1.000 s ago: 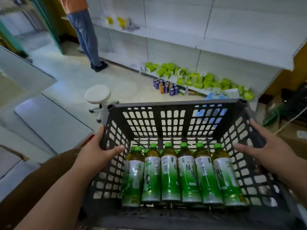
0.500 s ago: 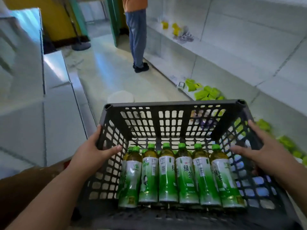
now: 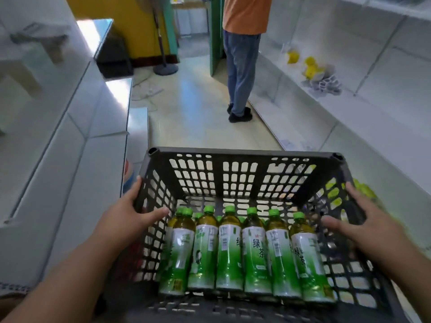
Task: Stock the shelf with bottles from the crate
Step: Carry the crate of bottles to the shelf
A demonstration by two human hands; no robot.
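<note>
Bottles (image 3: 242, 250) of green tea, green caps and green-and-white labels, stood upright in a row along the near side of the dark slatted crate (image 3: 242, 155); at least six in the front row, with more caps showing behind them. The far half of the crate floor was visible through to the lattice.

Left hand (image 3: 127, 217) gripped the crate's left wall: thumb hooked over the rim to the inside, just beside the leftmost bottle cap, fingers wrapped round the outside. Right hand (image 3: 370, 226) gripped the right wall the same way, thumb inside, fingers spread along the outer face of the rim. Right hand was somewhat motion-blurred. Neither hand touched a bottle.

Crate was held in an aisle. White shelf (image 3: 349, 73) ran along the right side; on it lay yellow items (image 3: 310, 66) and a clear plastic pack, well apart from the crate. Green packets (image 3: 363, 190) showed behind the crate's right wall. Another person (image 3: 242, 54), orange top and blue jeans, stood ahead facing the right shelf. White shelving on the left; a floor fan stand (image 3: 163, 66) at the aisle's far end.
</note>
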